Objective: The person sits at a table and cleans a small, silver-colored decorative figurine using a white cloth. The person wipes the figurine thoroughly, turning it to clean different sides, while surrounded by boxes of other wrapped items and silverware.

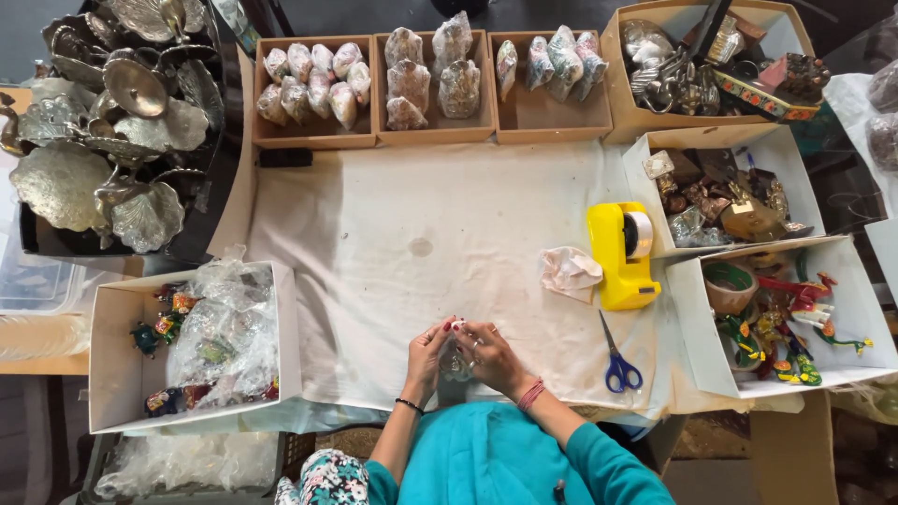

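White cloth [421, 243] covers the table where left hand [428, 353] and right hand [488, 355] meet, fingers pinching a small wrapped object [457, 360].

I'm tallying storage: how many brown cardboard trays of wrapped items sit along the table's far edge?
3, side by side: left tray with the most wrapped pieces, middle tray, right tray mostly bare. Other boxes are white or larger.

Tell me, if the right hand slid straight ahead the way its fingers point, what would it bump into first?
The right hand points across toward the left hand, so it would probably meet that first, along with the small clear-wrapped item both hold. They already almost touch above the white cloth.
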